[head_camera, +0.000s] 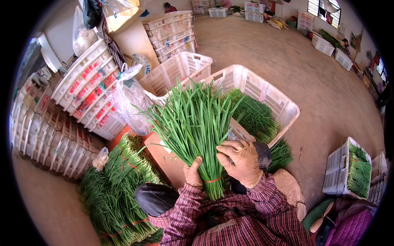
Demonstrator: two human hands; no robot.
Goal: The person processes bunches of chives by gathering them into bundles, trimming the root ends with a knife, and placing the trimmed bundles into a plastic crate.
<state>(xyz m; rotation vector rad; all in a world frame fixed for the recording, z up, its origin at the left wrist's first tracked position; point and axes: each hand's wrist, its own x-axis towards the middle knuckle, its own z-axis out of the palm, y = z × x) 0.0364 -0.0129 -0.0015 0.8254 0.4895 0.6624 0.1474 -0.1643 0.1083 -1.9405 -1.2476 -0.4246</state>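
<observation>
My left hand (193, 173), in a tan glove, grips a thick bundle of garlic chives (197, 129) above my lap. The leaves fan out away from me, and the cut stem ends point towards my body. A red band (213, 180) circles the bundle near its stem ends. My right hand (241, 160), gloved alike, is at the right side of the leaves. Its fingers are curled, with thumb and forefinger close together at the bundle's edge; whether a leaf is pinched between them is unclear. Behind the bundle is a brown board (164, 155) with small plant scraps on it.
A pile of banded chives (123, 190) lies to my left. Ahead, a white plastic crate (267, 92) holds more chives, beside another crate (181, 66). Stacked crates (89, 89) and a plastic bag (132, 101) stand left. A chive-filled crate (337, 169) is at right.
</observation>
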